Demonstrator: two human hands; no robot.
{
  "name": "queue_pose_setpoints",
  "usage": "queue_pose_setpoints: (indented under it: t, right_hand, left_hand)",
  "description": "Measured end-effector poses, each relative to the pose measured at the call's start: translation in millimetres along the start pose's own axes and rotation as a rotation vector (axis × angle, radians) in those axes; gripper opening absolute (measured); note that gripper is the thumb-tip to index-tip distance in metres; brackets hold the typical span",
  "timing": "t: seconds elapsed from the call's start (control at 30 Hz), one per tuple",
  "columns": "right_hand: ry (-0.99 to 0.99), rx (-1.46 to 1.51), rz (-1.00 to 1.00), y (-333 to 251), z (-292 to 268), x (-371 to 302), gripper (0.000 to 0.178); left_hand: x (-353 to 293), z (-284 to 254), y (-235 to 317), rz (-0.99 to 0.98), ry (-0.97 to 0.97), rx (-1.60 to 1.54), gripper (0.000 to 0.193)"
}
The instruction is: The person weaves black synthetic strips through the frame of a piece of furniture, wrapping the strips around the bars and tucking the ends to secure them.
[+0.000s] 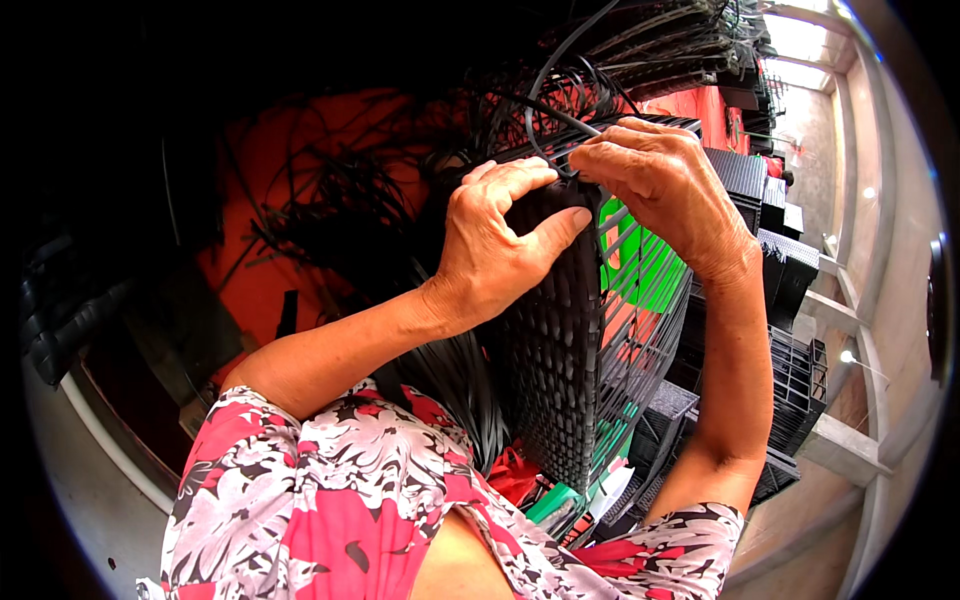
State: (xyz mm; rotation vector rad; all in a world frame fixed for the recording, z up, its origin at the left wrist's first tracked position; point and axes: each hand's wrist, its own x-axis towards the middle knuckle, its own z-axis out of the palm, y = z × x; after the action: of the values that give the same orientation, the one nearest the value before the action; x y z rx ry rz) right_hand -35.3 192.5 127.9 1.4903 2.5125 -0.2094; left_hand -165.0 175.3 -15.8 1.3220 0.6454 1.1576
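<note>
A black panel of woven flat strips [548, 340] stands in front of me, its top corner between my two hands. My left hand [490, 230] grips that corner, with the thumb on the woven face and the fingers over the top edge. Just right of it, my right hand [660, 180] pinches a dark plastic strip [535, 85] at the corner. From there the strip loops upward past the top of the view. My right fingertips and the strip's end are partly hidden. Bare grey rods [640, 320] of the frame run down the panel's right side.
Loose black strips [350, 200] lie tangled over an orange-red surface [240, 290] at left. Behind the rods is a bright green sheet [655, 265]. Stacked black woven pieces [790, 270] stand at right, and strip bundles [670, 45] lie at the far side.
</note>
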Motion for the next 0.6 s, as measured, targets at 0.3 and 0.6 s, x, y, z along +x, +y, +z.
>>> queue_pose_setpoints:
  t: [0.3, 0.6]
  right_hand:
    - [-0.062, -0.126, -0.123, -4.9, 3.7, 10.4, 0.008]
    - [-0.271, 0.284, 0.233, 9.0, -1.7, 26.0, 0.008]
  left_hand:
    - [-2.3, 10.5, -5.5, -0.038, 0.071, -0.157, 0.027]
    - [-5.6, 13.6, -12.0, 0.093, 0.100, -0.268, 0.029]
